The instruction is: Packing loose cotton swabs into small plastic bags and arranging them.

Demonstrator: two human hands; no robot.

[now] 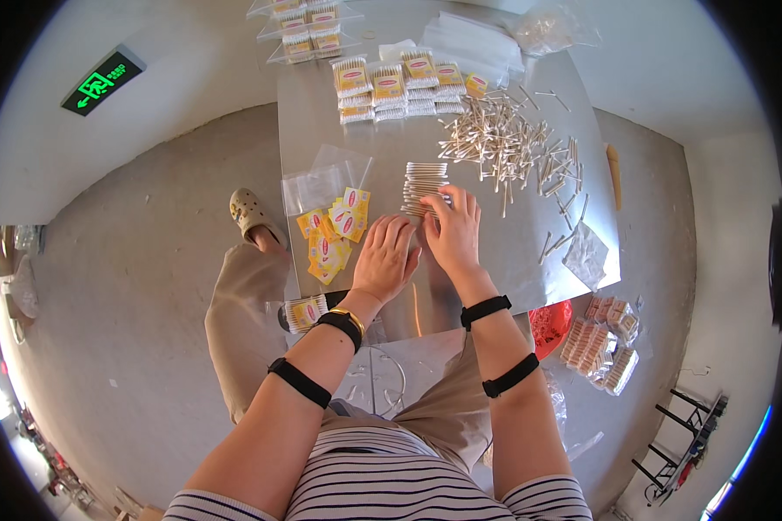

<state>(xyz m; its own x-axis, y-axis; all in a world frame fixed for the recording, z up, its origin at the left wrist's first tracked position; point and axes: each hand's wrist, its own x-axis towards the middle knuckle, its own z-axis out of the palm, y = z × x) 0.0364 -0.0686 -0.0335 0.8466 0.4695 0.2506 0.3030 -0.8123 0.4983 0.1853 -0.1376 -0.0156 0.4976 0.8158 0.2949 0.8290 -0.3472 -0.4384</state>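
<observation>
A neat row of cotton swabs (425, 178) lies side by side on the metal table in front of me. My right hand (455, 236) reaches over the right and near end of the row, its thumb and fingers apart, fingertips touching the swabs. Just to the left, my left hand (386, 260) rests palm down at the row's near end with its fingers stretched out. Farther right is a loose heap of cotton swabs (495, 139). Yellow and white printed cards (328, 247) lie scattered left of my left hand, beside clear plastic bags (326, 181).
Filled swab packs (388, 85) stand stacked at the table's far side, with clear bags (473, 43) behind them. One swab pack (305, 313) sits at the near left edge. Below on the right are a red basin (551, 328) and bundled packs (593, 346). A folded plastic bag (586, 257) lies at the table's right edge.
</observation>
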